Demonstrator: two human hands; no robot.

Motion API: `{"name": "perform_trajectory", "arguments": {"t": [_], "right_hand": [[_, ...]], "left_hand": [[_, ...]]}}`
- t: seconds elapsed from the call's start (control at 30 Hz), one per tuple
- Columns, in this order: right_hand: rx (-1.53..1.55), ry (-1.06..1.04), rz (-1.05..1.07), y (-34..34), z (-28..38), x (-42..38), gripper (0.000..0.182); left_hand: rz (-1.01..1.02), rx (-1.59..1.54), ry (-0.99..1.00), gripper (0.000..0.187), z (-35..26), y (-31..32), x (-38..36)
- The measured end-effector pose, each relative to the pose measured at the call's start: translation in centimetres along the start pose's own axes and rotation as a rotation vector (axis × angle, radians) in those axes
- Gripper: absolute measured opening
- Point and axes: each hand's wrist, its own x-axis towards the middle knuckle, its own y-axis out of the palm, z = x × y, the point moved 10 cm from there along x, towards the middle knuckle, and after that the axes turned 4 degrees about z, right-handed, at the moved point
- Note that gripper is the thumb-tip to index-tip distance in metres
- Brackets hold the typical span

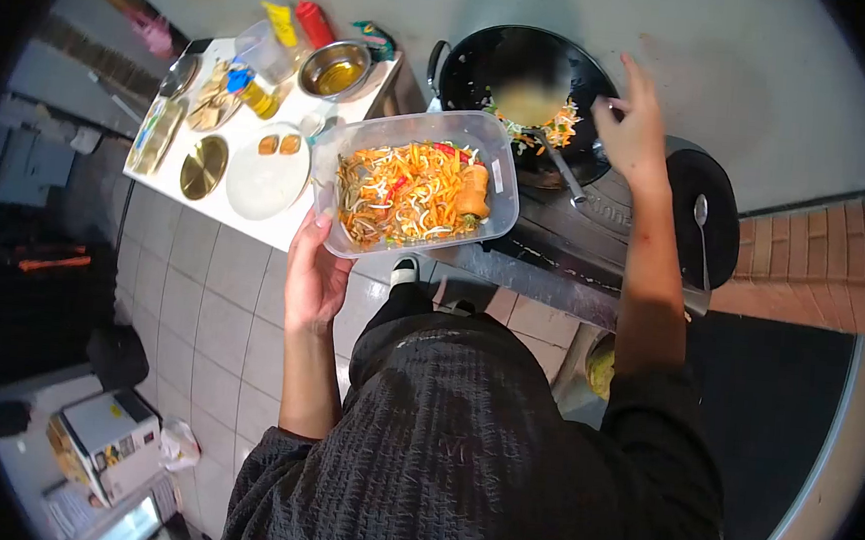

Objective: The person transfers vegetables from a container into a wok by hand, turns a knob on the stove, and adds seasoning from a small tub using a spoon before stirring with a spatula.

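My left hand (314, 272) grips the left end of a clear plastic container (504, 180), thumb on the rim. Inside lie shredded orange vegetables and bean sprouts (398, 192), with red bits and a brown-orange rolled piece (474, 190) at the right end. My right hand (631, 128) is over the right rim of a black wok (467, 67), its fingers spread and holding nothing. White and orange shreds (560, 128) lie in the wok. A metal-handled utensil (560, 167) rests across its near rim; its head is hidden by a blurred pale patch.
A white table (280, 229) on the left carries a white plate (257, 193) with two brown pieces, a steel bowl (335, 71) of yellow liquid, a yellow bottle (254, 95) and several other items. Right of the stove (605, 242), a spoon (701, 229) lies on a black round surface.
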Motion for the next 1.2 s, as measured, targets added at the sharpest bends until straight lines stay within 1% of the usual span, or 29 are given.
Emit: {"name": "perform_trajectory", "arguments": {"t": [0.03,0.07,0.1,0.17,0.2,0.23,0.3,0.33,0.37,0.43,0.47,0.5,0.57,0.63,0.67,0.7,0.77,0.8,0.83,0.87,0.9,0.93,0.97,1.03,1.07,1.13,1.2], "right_hand": [[-0.308,-0.192,-0.027,1.3,0.9,-0.6,0.031],[-0.13,-0.079,0.186,3.6,-1.8,-0.8,0.032],[-0.111,-0.103,0.185,3.5,-0.8,-0.6,0.032],[0.078,0.136,0.399,4.8,-1.5,-0.9,0.038],[-0.283,-0.242,0.147,3.1,2.4,-1.5,0.036],[-0.268,-0.255,0.14,3.1,2.7,-1.4,0.036],[-0.197,0.021,0.452,6.4,0.1,-1.3,0.033],[-0.133,0.096,0.465,6.4,0.1,-1.7,0.032],[-0.132,0.09,0.463,6.3,0.8,-1.6,0.032],[-0.364,0.011,0.509,6.3,2.5,-1.7,0.036],[-0.092,0.063,0.467,5.8,3.6,-1.6,0.039],[-0.086,0.052,0.48,6.3,4.2,-1.6,0.039],[0.242,0.062,0.51,6.9,7.7,-3.1,0.042],[0.423,0.088,0.644,9.4,10.5,-5.2,0.044],[0.388,0.078,0.756,10.9,11.5,-6.2,0.046],[0.429,0.111,0.821,12.9,12.0,-7.4,0.04],[0.532,0.053,0.851,14.9,14.6,-8.9,0.035],[0.542,0.051,0.859,15.7,16.1,-9.4,0.031],[0.534,0.057,0.863,16.6,17.3,-9.6,0.031],[0.548,0.089,0.933,18.0,18.6,-10.4,0.031],[0.565,0.117,0.998,19.6,20.0,-11.2,0.031],[0.629,0.125,0.992,20.8,21.8,-11.5,0.026],[0.621,0.13,1.003,22.4,23.3,-11.8,0.026],[0.553,0.156,1.039,26.3,26.5,-12.3,0.021],[0.613,0.079,0.988,28.2,28.6,-12.1,0.018],[0.581,0.077,0.983,32.4,32.0,-12.4,0.018],[0.559,0.026,0.978,37.0,34.8,-12.2,0.019]], "left_hand": [[-0.025,-0.011,0.004,0.057,0.1,-0.2,-0.6],[-0.044,-0.011,0.022,0.057,0.0,-0.6,-1.6],[-0.049,-0.008,0.021,0.057,0.2,-0.9,-2.3],[-0.073,-0.013,0.036,0.057,0.4,-1.5,-3.6],[-0.07,0.047,0.023,0.065,0.6,-1.8,-4.2],[-0.06,0.113,0.013,0.072,0.6,-2.2,-4.7],[-0.076,0.124,0.026,0.072,0.4,-2.5,-5.0],[-0.073,0.145,0.036,0.072,0.0,-2.7,-5.0],[-0.073,0.163,0.044,0.071,-0.3,-2.8,-5.0],[-0.091,0.148,0.034,0.069,-0.5,-3.5,-4.9],[-0.101,0.121,0.029,0.069,-0.6,-3.9,-4.9],[-0.115,0.098,0.036,0.068,-0.4,-3.9,-4.4],[-0.118,0.082,0.038,0.068,-0.8,-5.4,-4.0],[-0.11,0.077,0.052,0.069,-1.3,-6.6,-3.2],[-0.114,0.073,0.045,0.069,-1.7,-7.3,-2.7],[-0.121,0.084,0.059,0.068,-2.5,-8.1,-1.9],[-0.136,0.08,0.056,0.068,-3.9,-10.3,-0.8],[-0.138,0.077,0.059,0.067,-4.9,-11.5,-0.3],[-0.141,0.073,0.064,0.067,-5.9,-12.7,0.3],[-0.145,0.067,0.055,0.067,-6.6,-14.1,0.8],[-0.145,0.063,0.067,0.063,-7.7,-15.6,1.4],[-0.147,0.058,0.079,0.059,-8.7,-17.2,2.1],[-0.154,0.05,0.071,0.059,-9.3,-19.4,2.8],[-0.17,-0.008,0.079,0.047,-10.9,-24.4,4.6],[-0.175,-0.011,0.07,0.047,-11.9,-26.9,5.7],[-0.158,0.0,0.043,0.032,-13.7,-31.1,7.5],[-0.177,0.035,0.015,0.02,-15.8,-34.3,9.3]]}}
